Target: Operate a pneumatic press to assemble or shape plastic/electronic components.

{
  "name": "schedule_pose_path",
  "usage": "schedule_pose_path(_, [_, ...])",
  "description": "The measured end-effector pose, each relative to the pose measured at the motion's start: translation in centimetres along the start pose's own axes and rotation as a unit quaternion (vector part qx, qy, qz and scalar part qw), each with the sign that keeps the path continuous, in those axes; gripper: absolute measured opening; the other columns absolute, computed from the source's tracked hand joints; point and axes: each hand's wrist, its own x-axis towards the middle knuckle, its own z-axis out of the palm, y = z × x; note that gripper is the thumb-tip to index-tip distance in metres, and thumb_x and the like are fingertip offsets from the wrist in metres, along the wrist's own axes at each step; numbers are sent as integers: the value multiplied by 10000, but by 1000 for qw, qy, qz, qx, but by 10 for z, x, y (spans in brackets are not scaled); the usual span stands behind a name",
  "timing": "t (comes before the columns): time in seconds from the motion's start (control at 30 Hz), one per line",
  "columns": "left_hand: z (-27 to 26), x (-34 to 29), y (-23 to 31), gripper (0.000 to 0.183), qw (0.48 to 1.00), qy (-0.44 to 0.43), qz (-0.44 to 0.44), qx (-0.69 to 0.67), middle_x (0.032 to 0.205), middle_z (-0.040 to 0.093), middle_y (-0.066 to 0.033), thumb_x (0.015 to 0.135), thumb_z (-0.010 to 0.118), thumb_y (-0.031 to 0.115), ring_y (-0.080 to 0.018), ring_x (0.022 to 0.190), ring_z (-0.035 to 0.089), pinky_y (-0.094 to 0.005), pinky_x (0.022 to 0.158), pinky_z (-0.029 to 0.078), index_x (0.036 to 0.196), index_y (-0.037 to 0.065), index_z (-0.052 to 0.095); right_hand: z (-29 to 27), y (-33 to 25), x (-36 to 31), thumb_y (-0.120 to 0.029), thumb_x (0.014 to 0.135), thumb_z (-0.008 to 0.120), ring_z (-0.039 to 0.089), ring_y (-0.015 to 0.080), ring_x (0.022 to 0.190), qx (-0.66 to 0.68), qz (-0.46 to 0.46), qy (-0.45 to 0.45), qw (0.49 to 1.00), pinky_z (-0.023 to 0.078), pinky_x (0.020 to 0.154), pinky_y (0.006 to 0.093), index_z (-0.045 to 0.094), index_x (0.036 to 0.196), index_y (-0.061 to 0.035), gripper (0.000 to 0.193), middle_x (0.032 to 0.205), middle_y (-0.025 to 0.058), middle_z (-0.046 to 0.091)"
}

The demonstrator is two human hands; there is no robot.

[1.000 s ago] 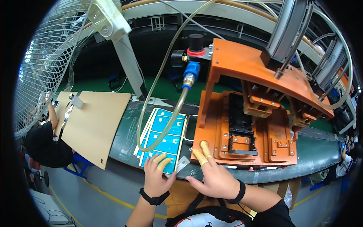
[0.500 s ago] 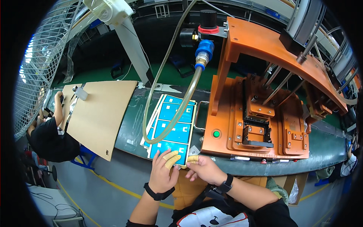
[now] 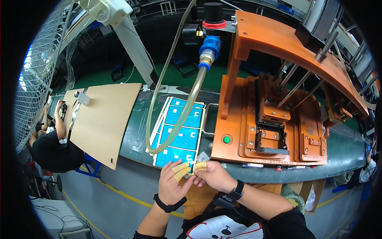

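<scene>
Blue sheets with pale borders and small pale cutouts lie in a stack (image 3: 181, 133) on the green bench. At the near edge of the top sheet, my left hand (image 3: 172, 183) is closed, its fingers bent over the blue surface and its thumb below the edge. My right hand (image 3: 215, 177) pinches the near right corner, thumb against forefinger. Both hands wear yellowish finger covers, and their fingertips almost meet. Whether a small separate piece sits between the fingertips is hidden. A clear hose (image 3: 187, 119) loops over the stack.
An orange press (image 3: 234, 131) with a green button stands right of the stack. Brown board (image 3: 107, 119) covers the bench at left, with a small bottle (image 3: 82, 98) on it. A co-worker (image 3: 55, 147) sits at far left beside a white wire fan guard (image 3: 39, 67).
My right hand's lower fingers have moved left, close to my left thumb. The view has shifted slightly. The co-worker's arms have changed position.
</scene>
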Motion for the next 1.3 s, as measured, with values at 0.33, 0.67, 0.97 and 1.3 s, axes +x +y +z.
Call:
schedule_pose_path(0.33, [-1, 7, 6, 263, 1000, 7, -1, 8, 1037, 754, -104, 768, 859, 101, -322, 1113, 712, -473, 1000, 506, 1010, 56, 767, -1, 0, 3, -115, 1048, 598, 665, 80, 748, -17, -24, 0, 1000, 549, 629, 219, 702, 1117, -13, 161, 947, 26, 725])
schedule_pose_path(0.67, [-59, 37, -117, 161, 899, 179, -241, -318, 887, 706, 4, 969, 748, 172, -92, 783, 622, -262, 719, 499, 1013, 18, 737, 5, 4, 10, -123, 1027, 610, 692, 93, 715, -7, -13, 68, 998, 541, 555, 219, 683, 1138, 17, 192, 1017, 72, 738])
schedule_pose_path(0.97, [-164, -6, -184, 427, 719, 323, -255, -560, 1341, 646, -151, 1074, 586, 248, -292, 1222, 619, -423, 1068, 504, 1387, -39, 545, 9, -28, -59, -198, 1002, 680, 668, 106, 728, -126, -162, 67, 976, 551, 603, 274, 677, 1226, -16, 288, 985, 56, 720])
schedule_pose_path(1.3, [-56, 38, 18, 389, 768, -59, -185, -610, 1112, 712, -161, 930, 633, -38, -203, 956, 699, -321, 831, 572, 1314, -60, 579, -65, -148, -176, -147, 819, 791, 615, 308, 1080, -654, -496, 311, 479, 503, 926, 423, 733, 1035, -63, 240, 1062, 70, 698])
